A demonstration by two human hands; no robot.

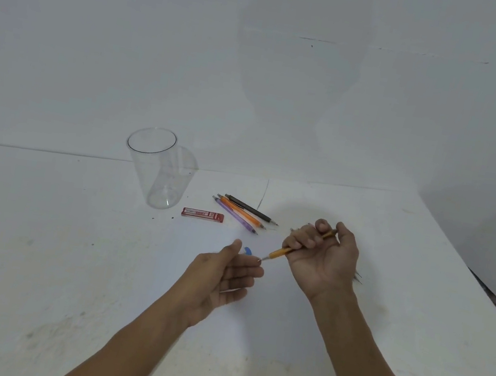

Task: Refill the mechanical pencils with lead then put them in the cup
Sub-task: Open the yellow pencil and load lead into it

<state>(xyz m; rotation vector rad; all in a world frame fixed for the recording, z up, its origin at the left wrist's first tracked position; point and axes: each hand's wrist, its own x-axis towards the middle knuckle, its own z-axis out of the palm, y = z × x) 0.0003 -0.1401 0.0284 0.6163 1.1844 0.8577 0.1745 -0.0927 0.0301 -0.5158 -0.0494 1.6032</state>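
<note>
My right hand (323, 255) is closed around a yellow-orange mechanical pencil (278, 253), whose tip points left towards my left hand (226, 277). The left hand's fingers are spread, palm facing right, fingertips almost touching the pencil tip. A small blue piece (247, 250) shows just above the left fingers; whether it is held or lies on the table I cannot tell. Three more pencils, purple (235, 215), orange (241, 211) and dark brown (249, 209), lie side by side on the table. A red lead case (202, 214) lies beside the clear plastic cup (159, 167), which stands upright and empty.
The white table (67, 256) meets a white wall at the back and its edge runs diagonally at the right. Thin dark points (358, 278) stick out from behind my right hand. A few dark specks lie near the cup.
</note>
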